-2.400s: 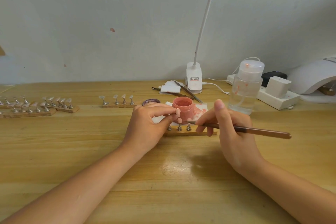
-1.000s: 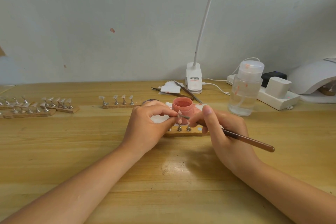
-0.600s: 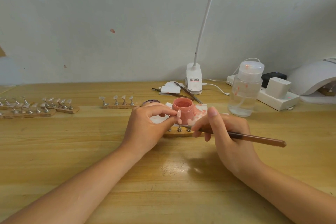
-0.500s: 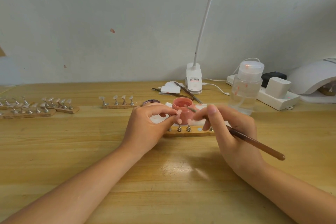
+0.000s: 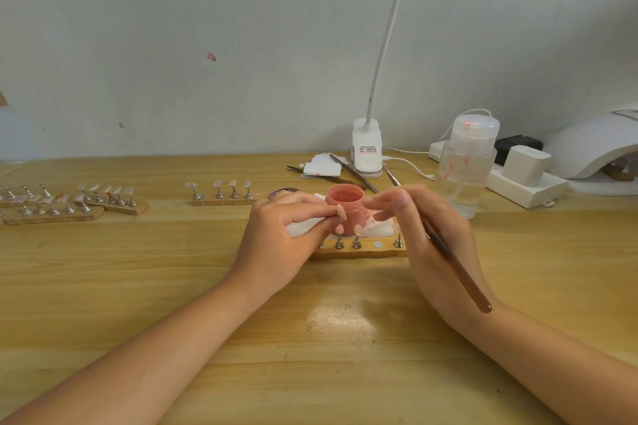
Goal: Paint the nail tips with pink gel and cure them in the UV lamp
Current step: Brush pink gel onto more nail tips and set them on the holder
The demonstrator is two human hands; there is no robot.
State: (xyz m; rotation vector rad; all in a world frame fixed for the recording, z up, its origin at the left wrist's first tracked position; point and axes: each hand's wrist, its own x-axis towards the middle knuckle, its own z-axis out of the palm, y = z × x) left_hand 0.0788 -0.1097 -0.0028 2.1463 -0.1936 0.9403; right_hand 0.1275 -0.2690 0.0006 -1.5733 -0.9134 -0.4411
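Head view, looking down across a wooden table (image 5: pixel 103 286), described from near to far. Two bare forearms are seen reaching forward from the bottom corners. The left hand (image 5: pixel 279 238) is curled, with a single nail tip (image 5: pixel 341 211) on its small metal stand pinched between thumb and forefinger, apparently lifted so it can be turned toward the brush. The right hand (image 5: pixel 435 235) is closed round a brown brush (image 5: pixel 455 266), held like a pen; the handle trails back over the wrist, and the bristle end is hidden by blurred fingers near the jar. Just beyond the hands a wooden holder strip (image 5: pixel 362 248) is laid crosswise, with pink-coated tips standing on it and one bare round spot, probably where the lifted tip belongs. An open jar of pink gel (image 5: pixel 345 209) is set just behind the strip on white paper, close for dipping. Further left, more strips of clear tips (image 5: pixel 221 193) are waiting. At the far right, by the wall, the white UV lamp (image 5: pixel 593 148) is placed, well apart; curing appears not yet begun.
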